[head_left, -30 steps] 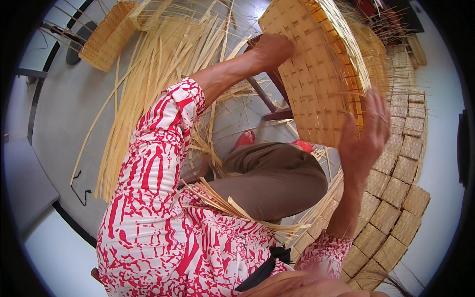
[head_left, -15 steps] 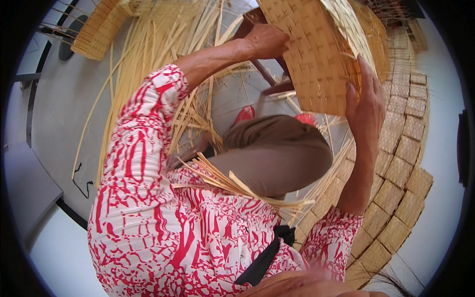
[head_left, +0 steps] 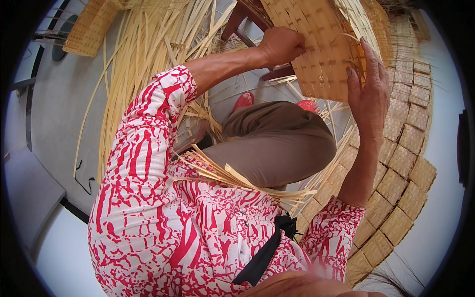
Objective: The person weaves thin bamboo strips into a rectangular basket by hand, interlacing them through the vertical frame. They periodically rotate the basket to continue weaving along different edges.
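A box-shaped basket woven from flat tan strips stands tilted in front of me at the upper right. My left hand is closed in a fist against its left edge; the fingertips are hidden. On the other side, my right hand has its thumb on the near face and its fingers around the right edge. A thin strip curves out of the weave to the right fingertips. Across my lap lies a small bundle of split strips.
Long loose strips cover the floor at the left. Several finished woven pieces are laid in rows along the right. A dark red wooden stool stands behind the basket. Another unfinished basket sits at the far left.
My left hand has moved a little to the right along with the basket's edge. My right hand has shifted slightly up at the basket's right edge. The whole view has tilted slightly.
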### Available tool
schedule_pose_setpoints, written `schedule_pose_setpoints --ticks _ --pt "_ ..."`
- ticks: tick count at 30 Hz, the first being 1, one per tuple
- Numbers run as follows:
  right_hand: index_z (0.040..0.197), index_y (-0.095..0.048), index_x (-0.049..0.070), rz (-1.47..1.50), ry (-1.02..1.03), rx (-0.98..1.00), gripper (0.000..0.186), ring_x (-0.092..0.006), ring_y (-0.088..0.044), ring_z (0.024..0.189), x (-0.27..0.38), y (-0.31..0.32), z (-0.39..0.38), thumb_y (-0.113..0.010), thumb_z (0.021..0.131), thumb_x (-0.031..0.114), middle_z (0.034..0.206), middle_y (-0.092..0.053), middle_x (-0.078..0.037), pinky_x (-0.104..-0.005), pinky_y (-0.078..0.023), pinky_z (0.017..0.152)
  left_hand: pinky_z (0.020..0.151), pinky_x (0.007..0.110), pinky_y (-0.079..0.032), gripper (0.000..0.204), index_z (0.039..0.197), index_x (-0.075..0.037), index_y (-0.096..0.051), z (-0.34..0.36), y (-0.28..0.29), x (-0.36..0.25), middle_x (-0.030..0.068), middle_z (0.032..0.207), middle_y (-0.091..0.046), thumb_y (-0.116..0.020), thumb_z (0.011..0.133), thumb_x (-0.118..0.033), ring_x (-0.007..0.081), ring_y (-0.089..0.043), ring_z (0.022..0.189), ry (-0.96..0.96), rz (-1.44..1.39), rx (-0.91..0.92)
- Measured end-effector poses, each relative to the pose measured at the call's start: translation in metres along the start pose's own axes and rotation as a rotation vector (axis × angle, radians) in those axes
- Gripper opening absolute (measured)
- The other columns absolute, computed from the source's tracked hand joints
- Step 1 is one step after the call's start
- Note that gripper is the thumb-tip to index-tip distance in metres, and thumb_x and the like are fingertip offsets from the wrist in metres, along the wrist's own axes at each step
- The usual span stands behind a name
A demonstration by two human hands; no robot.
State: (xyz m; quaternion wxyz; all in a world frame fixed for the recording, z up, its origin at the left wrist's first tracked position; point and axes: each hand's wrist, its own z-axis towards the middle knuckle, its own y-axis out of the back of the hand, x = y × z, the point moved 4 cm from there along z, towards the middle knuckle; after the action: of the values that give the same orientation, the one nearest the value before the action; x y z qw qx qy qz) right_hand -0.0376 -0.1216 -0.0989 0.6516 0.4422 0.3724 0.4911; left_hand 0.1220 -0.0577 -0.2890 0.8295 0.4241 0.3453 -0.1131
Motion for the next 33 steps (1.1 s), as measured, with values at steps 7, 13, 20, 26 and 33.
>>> schedule_pose_setpoints --ticks 7,13,20,26,33 --pt "0.151 -0.049 0.017 -0.01 -0.002 -0.008 0.063 -0.0352 -0.057 0.129 -0.003 -0.003 -0.006 -0.066 0.091 0.006 0.144 -0.058 -0.013 -0.0462 -0.046 0.108 0.066 0.044 -0.056 0.015 0.095 -0.013 -0.074 -0.003 0.004 -0.012 0.0073 0.085 -0.074 -0.069 0.083 -0.021 0.0317 -0.072 0.077 -0.129 -0.001 -0.034" --pt "0.15 -0.053 0.019 -0.092 0.043 0.019 0.062 -0.0326 -0.053 0.135 -0.001 -0.018 -0.013 -0.064 0.091 0.003 0.145 -0.058 -0.011 -0.0452 -0.044 0.111 0.067 0.046 -0.057 0.015 0.096 -0.011 -0.073 -0.028 -0.019 0.016 0.0098 0.088 -0.073 -0.062 0.086 -0.016 0.0361 -0.072 0.078 -0.077 0.152 0.128" --pt "0.147 -0.056 0.02 -0.013 0.066 -0.064 0.063 -0.0328 -0.053 0.136 -0.01 -0.033 -0.004 -0.059 0.088 -0.003 0.146 -0.058 -0.012 -0.0451 -0.043 0.113 0.066 0.045 -0.056 0.014 0.097 -0.013 -0.074 -0.026 -0.026 0.033 0.0091 0.089 -0.073 -0.07 0.089 -0.024 0.0332 -0.072 0.08 0.02 0.012 0.077" --pt "0.146 -0.057 0.021 0.057 0.046 -0.053 0.064 -0.0333 -0.054 0.134 -0.012 -0.036 -0.006 -0.055 0.087 -0.004 0.146 -0.058 -0.01 -0.0457 -0.043 0.113 0.065 0.044 -0.055 0.017 0.097 -0.014 -0.075 -0.016 -0.012 0.034 0.0071 0.082 -0.074 -0.074 0.088 -0.028 0.0312 -0.072 0.074 -0.133 0.07 -0.034" --pt "0.149 -0.054 0.021 0.087 0.054 -0.046 0.065 -0.0326 -0.052 0.136 -0.01 -0.037 -0.003 -0.048 0.09 -0.006 0.151 -0.054 -0.009 -0.0448 -0.043 0.113 0.066 0.041 -0.058 0.015 0.098 -0.011 -0.073 -0.018 -0.013 0.035 0.0096 0.086 -0.076 -0.073 0.087 -0.021 0.0297 -0.074 0.076 -0.053 -0.007 0.013"
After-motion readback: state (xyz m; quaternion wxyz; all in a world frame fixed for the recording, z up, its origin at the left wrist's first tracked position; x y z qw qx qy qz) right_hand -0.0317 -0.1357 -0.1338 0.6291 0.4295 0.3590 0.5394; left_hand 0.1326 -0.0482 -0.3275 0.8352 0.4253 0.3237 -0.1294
